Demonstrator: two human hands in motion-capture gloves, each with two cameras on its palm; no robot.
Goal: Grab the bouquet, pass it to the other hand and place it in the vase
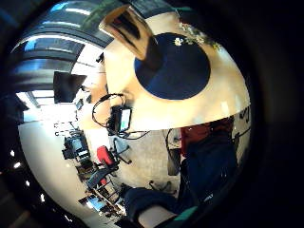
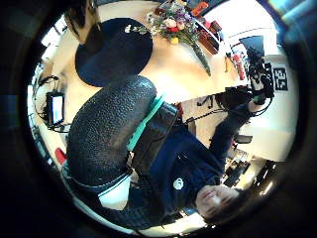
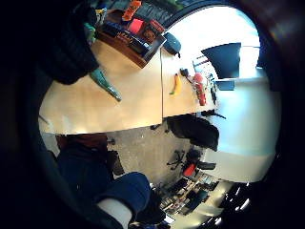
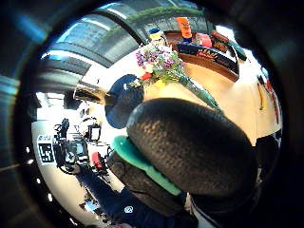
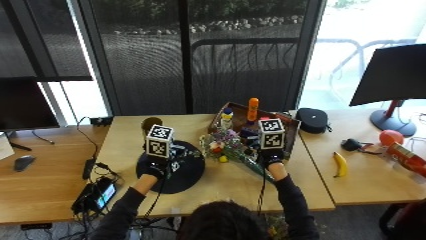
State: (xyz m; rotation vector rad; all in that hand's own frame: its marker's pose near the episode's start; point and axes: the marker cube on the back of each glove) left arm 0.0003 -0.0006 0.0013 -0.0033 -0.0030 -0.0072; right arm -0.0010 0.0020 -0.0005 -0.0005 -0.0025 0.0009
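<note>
You have not yet started the real work, as far as I can judge: the bouquet [image 5: 233,149] lies flat on the table [image 5: 120,132], its blooms at the edge of the dark round mat [image 5: 190,175] and its wrapped stems running out toward your right, so lifting, passing over and placing are all still ahead. Going from your left: your left hand [image 5: 157,165] hovers over the mat and grips nothing that I can see, though whether its fingers are straight or curled I cannot tell. The vase [image 5: 152,123] stands upright at the mat's far edge, with no flowers in it. Next comes the bouquet, then your right hand [image 5: 271,160] just above the stem end; I cannot tell whether it has closed round the stems. Counted: one bouquet, one vase, one mat, two gloved hands, and one wooden tray [image 5: 287,120] of packets behind the flowers.
</note>
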